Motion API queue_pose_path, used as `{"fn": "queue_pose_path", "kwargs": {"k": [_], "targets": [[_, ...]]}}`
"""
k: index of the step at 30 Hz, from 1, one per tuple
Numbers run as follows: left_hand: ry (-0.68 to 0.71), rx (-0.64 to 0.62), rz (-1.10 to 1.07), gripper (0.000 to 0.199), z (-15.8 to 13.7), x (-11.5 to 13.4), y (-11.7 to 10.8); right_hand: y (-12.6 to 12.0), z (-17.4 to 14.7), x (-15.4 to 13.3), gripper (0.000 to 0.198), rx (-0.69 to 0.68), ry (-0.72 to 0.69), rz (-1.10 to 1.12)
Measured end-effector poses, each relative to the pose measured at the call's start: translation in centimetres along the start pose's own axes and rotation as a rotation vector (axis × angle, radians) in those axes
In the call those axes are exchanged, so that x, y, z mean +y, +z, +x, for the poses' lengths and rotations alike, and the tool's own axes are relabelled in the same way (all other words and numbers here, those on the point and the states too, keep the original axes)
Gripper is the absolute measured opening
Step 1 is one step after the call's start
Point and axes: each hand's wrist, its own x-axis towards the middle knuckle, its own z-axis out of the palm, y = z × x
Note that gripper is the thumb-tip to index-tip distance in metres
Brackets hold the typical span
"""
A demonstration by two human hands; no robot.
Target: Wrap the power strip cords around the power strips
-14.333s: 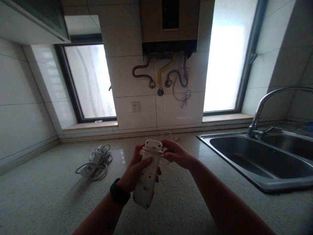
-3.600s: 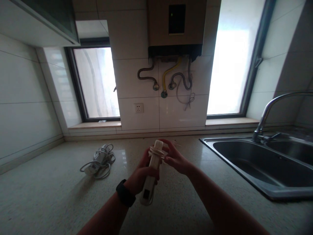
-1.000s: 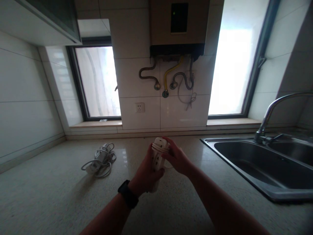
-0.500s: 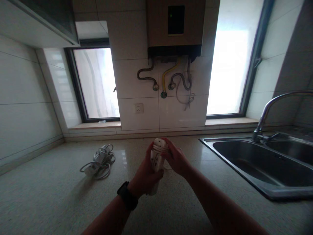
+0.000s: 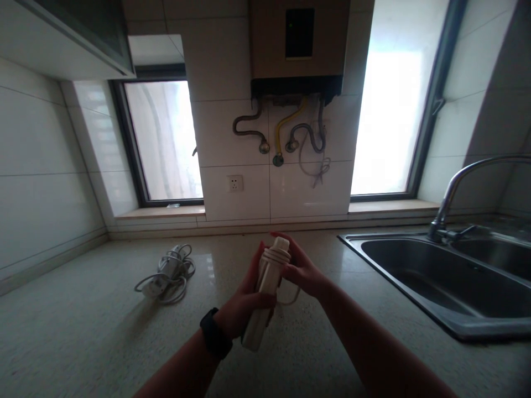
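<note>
A white power strip (image 5: pixel 269 279) is held above the countertop, tilted, with its smooth side toward me. Its white cord (image 5: pixel 277 255) is wound in several turns round the far end, and a loose loop hangs at the right. My left hand (image 5: pixel 245 301) is closed round the body of the strip, thumb across it. At the wound end, my right hand (image 5: pixel 305 271) pinches the cord against the strip, some of its fingers hidden behind. A second power strip (image 5: pixel 169 270), tangled in its grey-white cord, lies on the counter to the left.
The speckled countertop (image 5: pixel 103 331) runs to the tiled wall. At the right sits a steel sink (image 5: pixel 435 276) with a curved faucet (image 5: pixel 450 188). A wall socket (image 5: pixel 234 183) is below the water heater (image 5: pixel 296 41) and its hoses. A cabinet (image 5: pixel 70 38) overhangs the upper left.
The held power strip has been turned over, so its socket holes no longer face me. It tilts more, its lower end nearer, and a cord loop shows at the right.
</note>
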Motion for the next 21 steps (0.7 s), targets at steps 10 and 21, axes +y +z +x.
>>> {"fn": "queue_pose_path", "kwargs": {"k": [10,21], "targets": [[-0.016,-0.052,-0.174,0.091,0.4,-0.4,0.3,-0.5,0.3,0.5,0.060,0.055,0.012,-0.082],[0.121,0.238,0.700,0.059,1.8,-0.4,-0.6,-1.2,0.5,1.9,0.058,0.340,0.018,-0.521]]}}
